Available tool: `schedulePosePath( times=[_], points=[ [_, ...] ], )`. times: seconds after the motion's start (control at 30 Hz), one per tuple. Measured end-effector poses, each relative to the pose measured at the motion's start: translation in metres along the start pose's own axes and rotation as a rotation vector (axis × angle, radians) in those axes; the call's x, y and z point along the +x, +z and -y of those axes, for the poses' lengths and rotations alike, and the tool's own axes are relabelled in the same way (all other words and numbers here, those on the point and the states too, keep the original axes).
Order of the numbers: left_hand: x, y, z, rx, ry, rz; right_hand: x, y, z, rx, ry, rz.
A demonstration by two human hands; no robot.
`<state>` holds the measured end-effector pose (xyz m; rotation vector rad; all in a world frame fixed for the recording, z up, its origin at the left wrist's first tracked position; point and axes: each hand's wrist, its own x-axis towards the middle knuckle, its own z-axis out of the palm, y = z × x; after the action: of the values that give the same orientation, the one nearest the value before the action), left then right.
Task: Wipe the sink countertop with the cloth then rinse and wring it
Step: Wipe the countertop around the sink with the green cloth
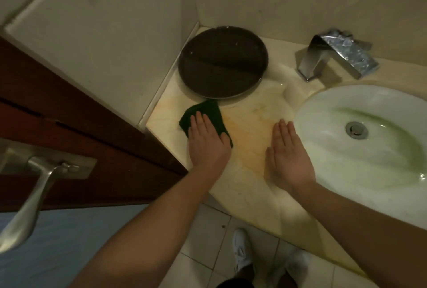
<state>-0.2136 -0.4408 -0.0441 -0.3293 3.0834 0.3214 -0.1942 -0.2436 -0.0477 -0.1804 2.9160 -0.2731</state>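
A dark green cloth [213,112] lies flat on the cream marble countertop [249,130], near its left edge and just in front of a round tray. My left hand [208,142] presses flat on the cloth with fingers together, covering its lower half. My right hand [287,156] rests flat and empty on the countertop beside the rim of the white oval sink [323,102]. The sink bowl has a greenish tint and a metal drain [357,129]. A square chrome faucet [335,54] stands behind the sink, and no water runs from it.
A round dark tray [223,61] sits in the back left corner against the wall. A brown wooden door [80,126] with a metal lever handle [34,195] stands just left of the counter. White shoes [242,250] stand on the tiled floor below.
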Motion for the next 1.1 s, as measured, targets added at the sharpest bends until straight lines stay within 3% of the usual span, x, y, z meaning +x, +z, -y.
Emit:
schedulePosePath(
  times=[0.13, 0.2, 0.3, 0.4, 0.6, 0.8, 0.9, 0.97, 1.1],
  points=[
    [0.023, -0.026, 0.041, -0.355, -0.103, -0.200, 0.001, -0.022, 0.025, 0.062, -0.022, -0.072],
    [0.042, -0.026, 0.067, -0.350, -0.206, -0.235, 0.016, -0.035, 0.064, 0.132, -0.177, -0.155],
    [0.052, -0.013, 0.085, -0.218, -0.209, -0.189, 0.054, -0.028, 0.129, 0.095, -0.396, -0.074],
    [0.057, -0.004, 0.093, -0.197, -0.185, -0.191, 0.080, -0.002, 0.162, -0.023, -0.481, 0.029],
    [0.060, 0.002, 0.095, -0.147, -0.169, -0.222, 0.085, 0.004, 0.149, -0.030, -0.432, 0.019],
    [0.056, -0.002, 0.086, -0.089, -0.175, -0.167, 0.039, -0.017, 0.047, -0.058, -0.081, -0.049],
    [0.057, -0.004, 0.084, -0.053, -0.186, -0.112, -0.007, -0.012, 0.044, -0.080, 0.015, -0.057],
    [0.057, -0.004, 0.083, -0.041, -0.193, -0.101, -0.034, -0.002, 0.063, -0.083, -0.028, -0.043],
    [0.059, -0.002, 0.084, -0.035, -0.189, -0.111, -0.012, 0.010, 0.106, -0.085, -0.310, 0.012]
  ],
)
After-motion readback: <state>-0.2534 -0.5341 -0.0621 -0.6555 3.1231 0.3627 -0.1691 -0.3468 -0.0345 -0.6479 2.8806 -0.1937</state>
